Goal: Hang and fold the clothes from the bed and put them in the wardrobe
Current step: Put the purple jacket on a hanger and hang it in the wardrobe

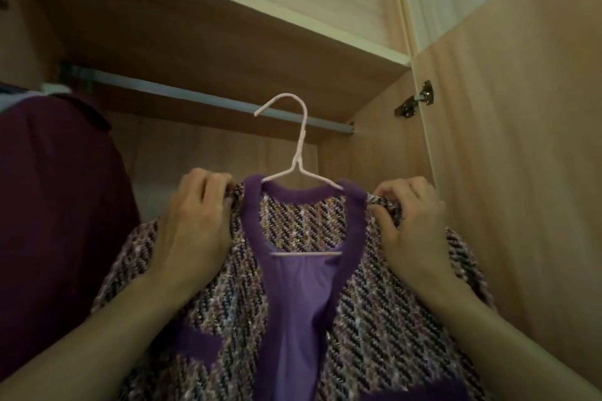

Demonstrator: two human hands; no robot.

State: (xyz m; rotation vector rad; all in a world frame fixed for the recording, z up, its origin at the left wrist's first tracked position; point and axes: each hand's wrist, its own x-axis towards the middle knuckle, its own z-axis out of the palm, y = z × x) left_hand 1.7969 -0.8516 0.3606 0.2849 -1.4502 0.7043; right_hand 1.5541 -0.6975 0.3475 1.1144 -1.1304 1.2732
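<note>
Wardrobe [508,172] open, rail [208,98] ahead: our left hand [195,221] and right hand [410,225] pinch the tweed jacket [374,319] shoulders below it; tilting could slip the hanger [301,146] hook past.

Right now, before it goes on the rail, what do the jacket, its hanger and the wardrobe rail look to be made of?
The purple-trimmed tweed jacket looks like a nubby woven wool blend, its flecked diagonal weave showing, with smooth lilac lining inside. The thin pale pink hanger seems to be coated wire, slim and twisted at the neck. The grey wardrobe rail looks like matte metal. Both hands grip the shoulders.
</note>
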